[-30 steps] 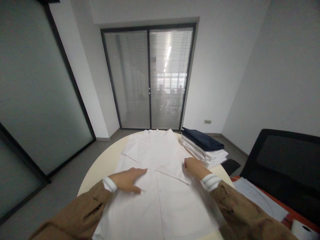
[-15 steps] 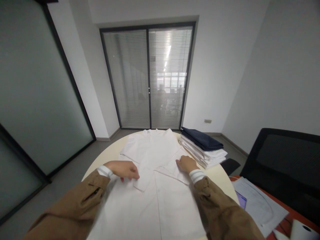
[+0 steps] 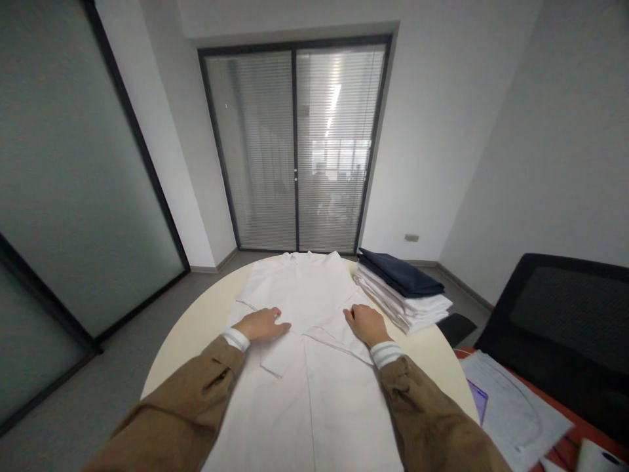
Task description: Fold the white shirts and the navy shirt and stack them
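A white garment [image 3: 280, 406] lies spread over the round cream table [image 3: 184, 331], its sleeves folded inward across the front. My left hand [image 3: 264, 325] rests on the left sleeve, thumb and fingers apart, holding nothing. On the right sleeve lies my right hand [image 3: 366, 324], its fingers curled against the cloth; whether they pinch any fabric is hidden. Just beyond my right hand, at the table's right edge, is a stack of folded white clothes [image 3: 407, 313] with a folded dark navy cloth [image 3: 400, 272] on top.
A black mesh chair [image 3: 565, 328] stands at the right. Near it a red surface [image 3: 584, 432] bears a grey-white sheet [image 3: 521, 410], a purple item [image 3: 478, 400] and a white roll [image 3: 597, 457]. Behind the table is a glass door with blinds [image 3: 295, 151].
My left hand has moved right and farther up the garment, and its fingers have spread. The right hand has stayed at nearly the same spot on the sleeve.
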Demonstrator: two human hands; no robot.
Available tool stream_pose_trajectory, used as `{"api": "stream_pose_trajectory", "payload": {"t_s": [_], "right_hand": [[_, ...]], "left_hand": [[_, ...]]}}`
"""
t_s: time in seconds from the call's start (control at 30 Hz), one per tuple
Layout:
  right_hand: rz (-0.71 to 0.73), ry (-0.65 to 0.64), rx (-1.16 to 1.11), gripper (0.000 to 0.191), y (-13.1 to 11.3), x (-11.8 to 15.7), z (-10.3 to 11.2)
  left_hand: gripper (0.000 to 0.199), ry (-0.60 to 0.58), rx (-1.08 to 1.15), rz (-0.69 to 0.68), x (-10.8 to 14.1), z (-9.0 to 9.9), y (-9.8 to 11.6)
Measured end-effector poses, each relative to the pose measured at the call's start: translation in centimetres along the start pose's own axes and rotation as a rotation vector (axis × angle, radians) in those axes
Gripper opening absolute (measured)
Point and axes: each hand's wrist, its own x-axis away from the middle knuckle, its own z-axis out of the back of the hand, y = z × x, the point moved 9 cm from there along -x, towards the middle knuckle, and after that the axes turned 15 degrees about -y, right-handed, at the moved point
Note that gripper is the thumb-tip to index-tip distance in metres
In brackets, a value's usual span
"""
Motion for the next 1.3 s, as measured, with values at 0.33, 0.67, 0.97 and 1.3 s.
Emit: {"api": "stream_pose_trajectory", "payload": {"t_s": [0.33, 0.67, 0.97, 1.3], "right_hand": [[-0.041, 0.056, 0.018, 0.042, 0.3, -0.4, 0.7], [0.044, 0.087, 0.0, 0.027, -0.3, -0.3, 1.2], [0.032, 0.076, -0.078, 0.024, 0.5, -0.4, 0.3], [0.03, 0.075, -0.117, 0.023, 0.6, -0.4, 0.2]], "left_hand": [[0.018, 0.323, -0.109, -0.004, 0.5, -2.7, 1.1], [0.016, 0.574, 0.659, -0.093, -1.0, 0.1, -6.4], [0.043, 0.662, 0.542, -0.245, 0.8, 1.1, -4.0], [0.047, 0.291, -0.172, -0.464, 1.5, -3.2, 3.4]]}}
